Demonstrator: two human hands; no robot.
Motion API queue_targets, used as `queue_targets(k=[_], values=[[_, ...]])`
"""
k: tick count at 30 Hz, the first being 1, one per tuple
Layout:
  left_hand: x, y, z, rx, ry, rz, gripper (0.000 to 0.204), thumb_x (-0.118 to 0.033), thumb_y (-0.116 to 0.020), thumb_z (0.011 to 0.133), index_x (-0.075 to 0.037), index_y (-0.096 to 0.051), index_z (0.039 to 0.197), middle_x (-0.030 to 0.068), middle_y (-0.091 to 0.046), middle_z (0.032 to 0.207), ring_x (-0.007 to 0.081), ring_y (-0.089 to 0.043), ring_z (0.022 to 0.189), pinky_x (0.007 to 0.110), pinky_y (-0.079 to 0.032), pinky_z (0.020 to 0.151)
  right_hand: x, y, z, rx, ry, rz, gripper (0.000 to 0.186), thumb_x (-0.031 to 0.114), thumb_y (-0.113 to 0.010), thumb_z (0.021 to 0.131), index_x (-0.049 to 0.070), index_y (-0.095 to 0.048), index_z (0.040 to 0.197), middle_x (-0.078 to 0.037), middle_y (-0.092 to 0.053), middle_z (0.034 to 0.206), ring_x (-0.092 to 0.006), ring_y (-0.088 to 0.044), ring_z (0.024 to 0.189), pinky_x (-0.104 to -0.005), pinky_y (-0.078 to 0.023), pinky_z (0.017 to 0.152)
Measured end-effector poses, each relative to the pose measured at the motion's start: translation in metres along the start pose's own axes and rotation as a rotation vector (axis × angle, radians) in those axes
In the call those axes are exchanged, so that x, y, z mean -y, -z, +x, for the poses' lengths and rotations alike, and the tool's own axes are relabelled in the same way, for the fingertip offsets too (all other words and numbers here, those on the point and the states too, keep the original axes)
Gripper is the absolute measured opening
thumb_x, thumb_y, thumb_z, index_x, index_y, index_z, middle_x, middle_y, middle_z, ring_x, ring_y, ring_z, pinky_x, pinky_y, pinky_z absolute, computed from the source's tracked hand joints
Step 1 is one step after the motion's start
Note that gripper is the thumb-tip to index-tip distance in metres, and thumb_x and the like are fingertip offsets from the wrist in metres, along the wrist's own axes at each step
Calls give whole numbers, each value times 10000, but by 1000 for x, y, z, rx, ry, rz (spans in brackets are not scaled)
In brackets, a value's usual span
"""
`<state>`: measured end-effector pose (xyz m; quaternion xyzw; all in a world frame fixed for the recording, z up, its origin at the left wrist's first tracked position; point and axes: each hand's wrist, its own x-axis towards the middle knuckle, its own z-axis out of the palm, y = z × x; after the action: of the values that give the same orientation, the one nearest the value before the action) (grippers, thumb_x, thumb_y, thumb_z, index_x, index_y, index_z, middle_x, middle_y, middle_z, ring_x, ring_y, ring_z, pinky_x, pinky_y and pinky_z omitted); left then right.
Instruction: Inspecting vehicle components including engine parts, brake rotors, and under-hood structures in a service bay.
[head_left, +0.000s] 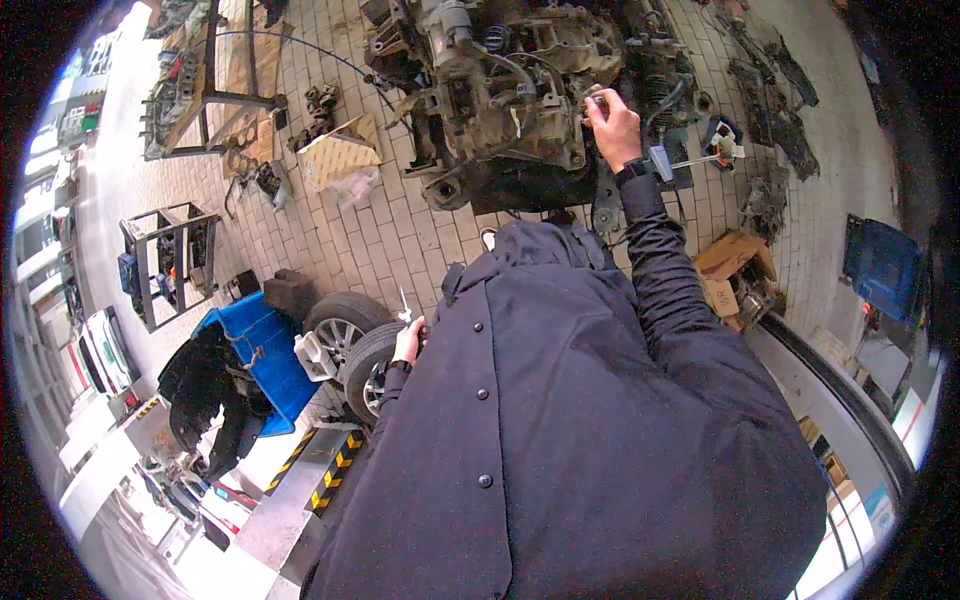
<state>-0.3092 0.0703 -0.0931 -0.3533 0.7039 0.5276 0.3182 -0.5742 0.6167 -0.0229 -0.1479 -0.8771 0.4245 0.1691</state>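
Grey paving bricks [380, 225] cover the workshop floor, and on them, ahead of the person, sits a stripped engine assembly [500, 90], dirty and tangled with hoses. At its right-hand edge the right hand [613, 125] is raised and curled tight around a small metal part [597, 100], perhaps a fitting or socket, though it is too small to tell; the grip is narrow and closed on it. As a judgement, this sort of hold goes best with the wrist kept in line with the forearm and the turning done from the fingers, so the part stays square to the engine. The left hand [408, 343] hangs low beside the dark coat [560, 420], closed around a slim bright tool [403, 302], likely a wrench. Its long axis runs nearly up the picture, the free end pointing away from the person toward the engine, well apart from it. Just left of that hand lie two wheels with tyres [350, 345] and a blue bin [262, 345]; farther left stands a metal rack [165, 262]. Cardboard boxes [735, 275] sit to the right, and a flattened sheet of cardboard [340, 152] lies near the engine.
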Motion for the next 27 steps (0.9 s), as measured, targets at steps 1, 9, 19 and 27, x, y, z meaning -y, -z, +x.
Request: queue_targets(k=[1,9,19,27], values=[[0,-1,-1,-2,0,-1,270,-315,-681,892,-76,-600,795,1,-576,721,105,-522,605,263,-413,536,-2,4,2,4,-23,-9,174,194,-628,936,28,-621,989,-96,-711,772,-202,-726,695,-318,-559,622],[26,13,26,-12,185,-121,258,-287,-687,893,-71,-591,789,4,-568,697,110,-515,591,258,-411,520,-13,0,-1,7,-119,130,179,201,-658,910,47,-622,994,-115,-717,827,-232,-725,721,-355,-562,654],[-6,2,2,36,1,-42,278,-308,-701,880,-81,-576,782,12,-555,682,123,-501,531,263,-398,483,0,38,-4,21,-162,126,195,227,-604,958,34,-619,977,-118,-710,753,-191,-721,659,-318,-553,578],[-1,-4,-1,7,-11,21,266,-290,-700,872,-82,-550,802,5,-541,695,116,-509,558,254,-400,495,50,73,-18,34,-84,171,161,184,-594,974,29,-621,1009,-59,-690,742,-116,-674,663,-264,-507,591]])
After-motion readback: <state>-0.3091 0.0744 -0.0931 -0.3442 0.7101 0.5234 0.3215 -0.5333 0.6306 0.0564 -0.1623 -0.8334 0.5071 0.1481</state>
